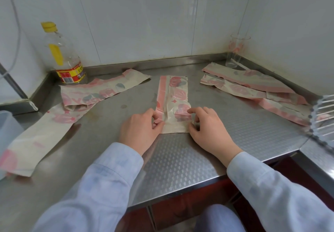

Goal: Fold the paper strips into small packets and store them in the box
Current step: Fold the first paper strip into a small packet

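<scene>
A cream paper strip with pink flowers [174, 94] lies lengthwise in the middle of the steel counter [180, 159]. My left hand [140, 129] pinches its near left edge, where the pink border is. My right hand [206, 126] pinches its near right edge. More strips of the same paper lie on the left [86, 94] and front left [34, 141], and a pile of them lies on the right [253, 85]. A clear ribbed box [323, 117] shows at the right edge.
An empty plastic bottle with a yellow cap [63, 56] stands at the back left corner. A clear glass [235, 50] stands at the back right corner. A translucent container [7, 132] sits at the left edge. White tiled walls close the back and both sides.
</scene>
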### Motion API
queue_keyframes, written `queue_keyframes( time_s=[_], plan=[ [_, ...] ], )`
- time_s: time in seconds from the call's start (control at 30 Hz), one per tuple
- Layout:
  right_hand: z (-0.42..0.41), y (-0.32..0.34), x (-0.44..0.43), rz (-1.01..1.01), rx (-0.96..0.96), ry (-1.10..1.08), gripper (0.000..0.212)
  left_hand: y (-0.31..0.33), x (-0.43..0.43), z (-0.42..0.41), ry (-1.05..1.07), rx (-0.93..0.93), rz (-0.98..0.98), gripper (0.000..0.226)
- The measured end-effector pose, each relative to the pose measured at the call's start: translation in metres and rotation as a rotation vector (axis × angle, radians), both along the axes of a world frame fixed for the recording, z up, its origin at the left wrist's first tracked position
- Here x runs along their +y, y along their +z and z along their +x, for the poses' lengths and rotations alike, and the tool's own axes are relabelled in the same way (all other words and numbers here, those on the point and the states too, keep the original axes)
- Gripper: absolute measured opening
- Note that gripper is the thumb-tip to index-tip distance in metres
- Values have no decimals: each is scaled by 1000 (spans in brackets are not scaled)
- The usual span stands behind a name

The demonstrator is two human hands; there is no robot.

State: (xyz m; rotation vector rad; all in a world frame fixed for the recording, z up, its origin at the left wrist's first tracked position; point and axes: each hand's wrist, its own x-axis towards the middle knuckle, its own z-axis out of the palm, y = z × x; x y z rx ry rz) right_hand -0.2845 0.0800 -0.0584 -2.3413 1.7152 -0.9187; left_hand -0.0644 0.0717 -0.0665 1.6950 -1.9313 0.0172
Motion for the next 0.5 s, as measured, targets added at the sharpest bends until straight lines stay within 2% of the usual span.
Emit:
queue_keyframes(
  time_s=[0.1,0.27,0.37,0.5],
  plan=[
    [0,0,-1,-23,30,63,28,6,1,2,-111,-22,-73,14],
    [0,2,0,-6,87,141,32,13,1,3,-404,-238,-124,19],
    [1,3,4,-22,77,150,20,13,3,10,-410,-221,-79,14],
    [1,4,5,7,122,145,29,16,3,14,-425,-254,-91,17]
  ],
)
